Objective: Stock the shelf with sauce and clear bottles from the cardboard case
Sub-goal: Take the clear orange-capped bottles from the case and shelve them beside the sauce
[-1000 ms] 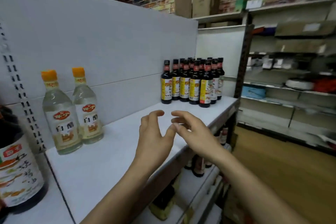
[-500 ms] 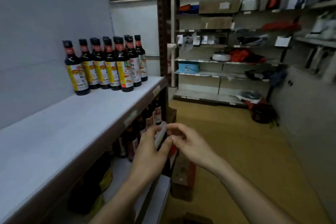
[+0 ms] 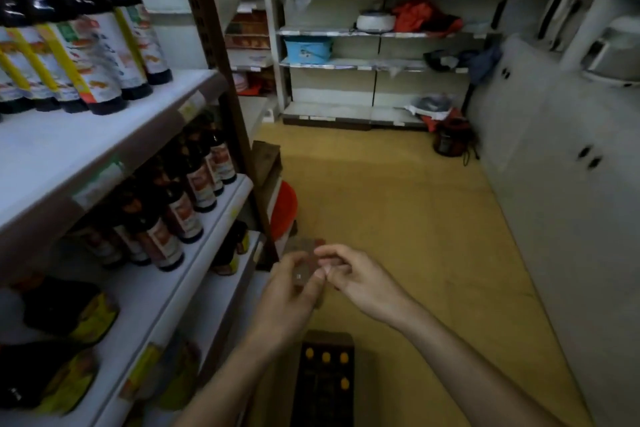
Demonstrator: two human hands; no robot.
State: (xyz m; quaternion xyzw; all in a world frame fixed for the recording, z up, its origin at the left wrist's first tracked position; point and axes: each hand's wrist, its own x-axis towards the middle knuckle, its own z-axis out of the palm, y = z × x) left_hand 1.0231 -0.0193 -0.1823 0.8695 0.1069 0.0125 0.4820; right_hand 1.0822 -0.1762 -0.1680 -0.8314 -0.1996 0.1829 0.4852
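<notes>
**Cardboard case down at 6 o'clock, hands meeting just above it**

Cardboard case [image 3: 325, 388] sits on the yellowish floor [image 3: 398, 211] at 6 o'clock, open on top. A few orange caps [image 3: 326, 357] poke out of the dark inside. The picture is pretty blurry, so I can't make out more of what's in there.

Both hands hang over the floor a bit below centre, above the case and not touching it. The left hand [image 3: 287, 295] and right hand [image 3: 360, 279] have curled fingers, with the tips meeting each other. There's a brownish smudge right there between them, and honestly I can't tell if they're pinching something or just touching.

At 9 o'clock is the white shelf [image 3: 69, 156]. The dark sauce bottles [image 3: 86, 55] with yellow-striped labels stand on it up at 10 o'clock. More dark bottles [image 3: 180, 211] line the tier below. Grey cabinet doors [image 3: 571, 184] run along 3 o'clock.
</notes>
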